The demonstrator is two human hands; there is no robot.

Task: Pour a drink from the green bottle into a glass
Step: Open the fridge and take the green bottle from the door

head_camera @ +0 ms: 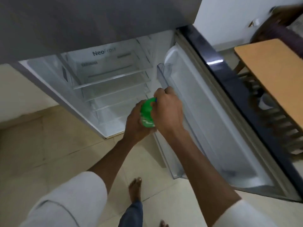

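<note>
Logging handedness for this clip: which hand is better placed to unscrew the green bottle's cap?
Probably the right hand: it is curled over the top of the green bottle, at the cap end, while the left hand wraps the body from below, steadying it.

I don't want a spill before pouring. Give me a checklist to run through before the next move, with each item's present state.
1. Bottle gripped: ok, left hand wraps its body.
2. Cap end covered by right hand: ok, fingers curl over the top.
3. Cap off: cannot tell, the hand hides it.
4. Glass ready: not ok, none in view.
5. Fridge door closed: not ok, it stands open.
6. Place to pour: cannot tell, only a table edge shows at right.
</note>
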